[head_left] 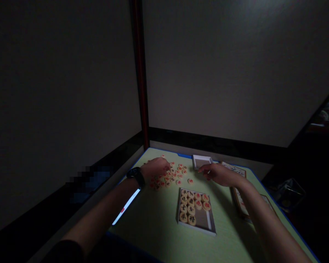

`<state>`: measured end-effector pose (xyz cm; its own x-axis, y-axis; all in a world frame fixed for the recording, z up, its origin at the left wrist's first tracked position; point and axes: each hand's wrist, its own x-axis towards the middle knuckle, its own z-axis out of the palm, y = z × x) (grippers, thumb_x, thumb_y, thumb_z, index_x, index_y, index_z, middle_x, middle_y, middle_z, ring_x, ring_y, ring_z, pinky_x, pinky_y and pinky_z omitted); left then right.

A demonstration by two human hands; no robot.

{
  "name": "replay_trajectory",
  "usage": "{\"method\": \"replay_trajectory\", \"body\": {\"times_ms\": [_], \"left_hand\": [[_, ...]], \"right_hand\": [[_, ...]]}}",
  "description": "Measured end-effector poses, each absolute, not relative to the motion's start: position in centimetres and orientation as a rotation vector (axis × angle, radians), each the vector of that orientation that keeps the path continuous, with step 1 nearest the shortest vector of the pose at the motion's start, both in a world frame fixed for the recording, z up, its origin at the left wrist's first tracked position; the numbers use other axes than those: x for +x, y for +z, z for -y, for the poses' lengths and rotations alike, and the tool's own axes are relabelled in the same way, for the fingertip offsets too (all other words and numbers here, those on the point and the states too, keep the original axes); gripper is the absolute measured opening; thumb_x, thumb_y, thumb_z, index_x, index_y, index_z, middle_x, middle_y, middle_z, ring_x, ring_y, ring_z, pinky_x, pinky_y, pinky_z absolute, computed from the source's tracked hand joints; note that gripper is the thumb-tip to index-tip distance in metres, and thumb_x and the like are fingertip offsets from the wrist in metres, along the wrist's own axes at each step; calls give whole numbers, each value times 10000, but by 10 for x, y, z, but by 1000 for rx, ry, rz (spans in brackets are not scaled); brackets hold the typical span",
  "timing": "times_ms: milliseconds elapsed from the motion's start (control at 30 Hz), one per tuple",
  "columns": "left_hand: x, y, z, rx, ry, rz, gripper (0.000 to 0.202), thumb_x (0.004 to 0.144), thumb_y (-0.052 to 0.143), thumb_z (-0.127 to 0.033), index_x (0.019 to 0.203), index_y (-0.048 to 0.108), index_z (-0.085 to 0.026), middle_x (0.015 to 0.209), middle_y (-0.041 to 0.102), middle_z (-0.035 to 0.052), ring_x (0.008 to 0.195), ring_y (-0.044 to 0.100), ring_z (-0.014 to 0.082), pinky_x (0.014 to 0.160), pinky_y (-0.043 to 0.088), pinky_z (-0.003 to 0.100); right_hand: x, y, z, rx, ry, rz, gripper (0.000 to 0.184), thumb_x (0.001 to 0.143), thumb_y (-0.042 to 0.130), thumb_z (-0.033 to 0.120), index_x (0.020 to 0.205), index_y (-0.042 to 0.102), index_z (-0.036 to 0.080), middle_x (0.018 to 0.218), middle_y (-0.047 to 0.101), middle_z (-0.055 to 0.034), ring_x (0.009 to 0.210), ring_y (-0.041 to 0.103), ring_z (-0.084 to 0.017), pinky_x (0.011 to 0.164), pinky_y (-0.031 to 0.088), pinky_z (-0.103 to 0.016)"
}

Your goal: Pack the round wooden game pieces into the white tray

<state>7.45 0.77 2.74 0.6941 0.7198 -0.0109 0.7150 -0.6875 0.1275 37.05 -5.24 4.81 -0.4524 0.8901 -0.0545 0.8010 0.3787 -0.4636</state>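
In the head view, the left hand (157, 166) is positioned beyond and left of the partitionless tray (202, 218), at the loose game pieces (174, 175); its fingers are curled, and I cannot tell whether they grasp one. The right hand (214, 174) is suspended beyond the tray, toward its right, fingers loosely bent, grip likewise indeterminable.
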Motion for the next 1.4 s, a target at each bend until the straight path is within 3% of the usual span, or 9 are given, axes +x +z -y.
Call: {"method": "replay_trajectory", "body": {"times_ms": [267, 667, 800, 1033, 1267, 1400], "left_hand": [[86, 14, -5, 2925, 4, -1185, 196, 785, 618, -129, 969, 681, -155, 1021, 679, 102, 993, 610, 231, 885, 455, 315], [80, 17, -3, 3012, 0, -1132, 84, 854, 605, -191, 903, 624, -126, 974, 646, 116, 939, 608, 223, 868, 465, 312], [73, 16, 4, 3016, -7, -1044, 29, 831, 598, -135, 837, 623, -147, 938, 654, 94, 894, 605, 210, 843, 474, 303], [75, 17, 18, 2976, -28, -994, 144, 788, 563, -39, 850, 632, -150, 950, 660, 78, 903, 604, 185, 836, 473, 276], [78, 19, 17, 2975, -106, -1030, 61, 757, 651, -129, 805, 620, -150, 936, 647, 80, 907, 603, 214, 816, 486, 301], [78, 16, 17, 2983, -149, -1041, 36, 807, 633, -162, 798, 604, -143, 943, 645, 85, 890, 603, 206, 810, 486, 294]], "right_hand": [[366, 52, 56, -1560, 587, 2435, 437, 722, 516, 41, 1089, 710, 178, 882, 732, -52, 756, 647, -183, 702, 494, -275], [366, 54, 57, -1572, 605, 2457, 367, 796, 542, 129, 1129, 695, 149, 979, 737, -77, 856, 662, -200, 790, 501, -297], [367, 52, 55, -1547, 614, 2459, 347, 801, 555, 144, 1113, 703, 173, 951, 740, -59, 834, 661, -188, 774, 503, -285], [364, 51, 56, -1541, 634, 2468, 331, 807, 570, 149, 1108, 706, 157, 922, 736, -72, 804, 658, -188, 745, 502, -284], [359, 57, 62, -1611, 621, 2488, 356, 829, 549, 147, 1159, 684, 137, 992, 728, -97, 879, 666, -204, 783, 502, -292], [360, 56, 61, -1616, 611, 2479, 347, 838, 562, 183, 1160, 685, 143, 984, 731, -100, 872, 666, -212, 780, 499, -309]]}}
